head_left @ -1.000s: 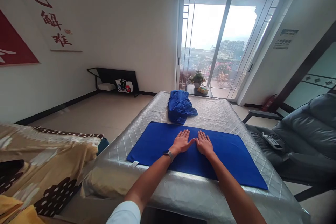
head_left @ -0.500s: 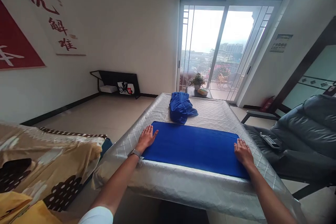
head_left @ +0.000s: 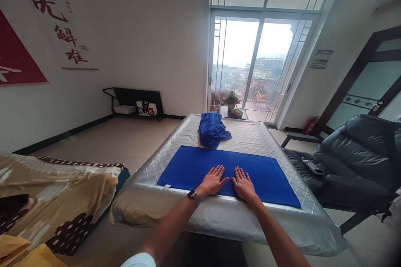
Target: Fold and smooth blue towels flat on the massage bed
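Lying palm down on a flat blue cloth (head_left: 269, 175), the left hand (head_left: 212, 181) and right hand (head_left: 242, 184) sit side by side near its front edge, thumbs pointing toward each other with a small gap between. Both hands are spread out flat, fingers straight and pointing away from the person, pressed to nothing but the cloth's top. A watch (head_left: 192, 196) circles the left wrist. The cloth is opened out across the near half of a table with a silver cover (head_left: 247, 135), a white tag (head_left: 167, 187) at its near left corner. Just beyond its far edge, a second blue cloth lies in a crumpled heap (head_left: 213, 129). A dark armchair (head_left: 360, 150) stands to the right of the table, and a patterned blanket (head_left: 84, 187) lies to the left.
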A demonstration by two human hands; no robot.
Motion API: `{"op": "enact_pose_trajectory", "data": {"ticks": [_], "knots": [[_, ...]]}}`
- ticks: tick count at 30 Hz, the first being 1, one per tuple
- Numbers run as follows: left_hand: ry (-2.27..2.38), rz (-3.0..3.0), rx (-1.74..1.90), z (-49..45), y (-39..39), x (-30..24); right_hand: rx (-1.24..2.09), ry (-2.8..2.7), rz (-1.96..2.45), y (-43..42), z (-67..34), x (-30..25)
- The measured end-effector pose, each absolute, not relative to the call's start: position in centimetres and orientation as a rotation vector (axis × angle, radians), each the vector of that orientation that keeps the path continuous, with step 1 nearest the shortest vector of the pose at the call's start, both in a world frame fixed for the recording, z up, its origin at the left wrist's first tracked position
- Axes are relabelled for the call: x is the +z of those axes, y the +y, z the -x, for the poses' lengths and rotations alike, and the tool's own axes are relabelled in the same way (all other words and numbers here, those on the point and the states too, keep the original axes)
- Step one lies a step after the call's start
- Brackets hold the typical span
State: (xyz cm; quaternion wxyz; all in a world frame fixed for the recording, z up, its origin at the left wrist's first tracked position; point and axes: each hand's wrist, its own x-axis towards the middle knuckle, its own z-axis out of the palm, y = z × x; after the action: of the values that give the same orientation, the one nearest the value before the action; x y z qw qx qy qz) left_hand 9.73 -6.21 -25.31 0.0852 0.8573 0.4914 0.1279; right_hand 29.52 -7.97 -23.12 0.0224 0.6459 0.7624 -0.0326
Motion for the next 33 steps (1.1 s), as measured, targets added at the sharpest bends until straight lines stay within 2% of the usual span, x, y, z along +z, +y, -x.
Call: {"op": "enact_pose_trajectory", "data": {"ticks": [8,11,28,33], "knots": [[2.11,-2.173,0.202,9.4,-5.7,-26.8,0.013,1.942,-2.342,-9.3,-44.9,-24.0],[2.222,-2.071,0.175,13.2,-5.8,-27.5,0.011,1.872,-2.431,-9.6,-48.0,-24.2],[2.236,-2.114,0.208,13.2,-5.7,-27.8,0.064,1.883,-2.473,-9.5,-48.2,-24.3],[2.242,-2.101,0.224,13.0,-5.8,-27.6,0.26,1.959,-2.524,-10.3,-47.9,-23.8]]}}
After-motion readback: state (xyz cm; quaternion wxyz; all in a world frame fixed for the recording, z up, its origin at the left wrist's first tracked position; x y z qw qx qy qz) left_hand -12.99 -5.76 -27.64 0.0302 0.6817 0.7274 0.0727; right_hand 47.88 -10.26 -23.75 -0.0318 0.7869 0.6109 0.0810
